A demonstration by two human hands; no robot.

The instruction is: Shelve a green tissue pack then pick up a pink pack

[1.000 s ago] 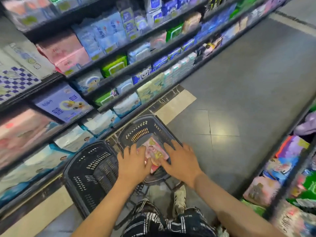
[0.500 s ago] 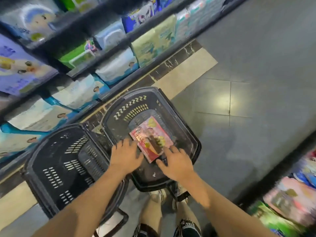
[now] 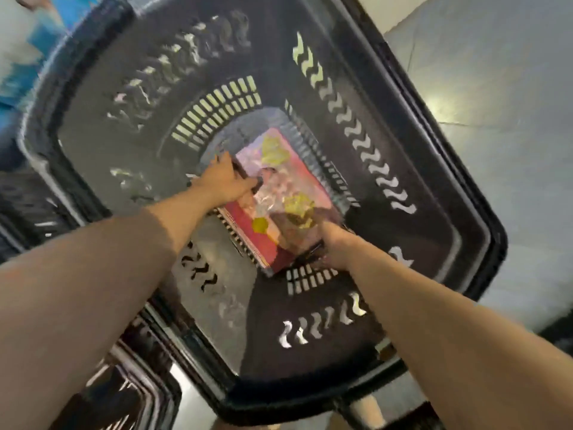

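Black slotted plastic basket (image 3: 412, 97) held a flat pink-and-red glossy packet (image 3: 280, 193); the left hand (image 3: 224, 181) gripped its far edge, the right hand (image 3: 336, 249) clasped its near corner

A black plastic basket (image 3: 412, 97) with slotted walls stands on the pale tiled floor (image 3: 496, 88) — its floor carries one thing, a flat pink-and-red package (image 3: 279, 193) lying face up and askew. A second black basket (image 3: 18, 212) stands just beside it — only partly in view.
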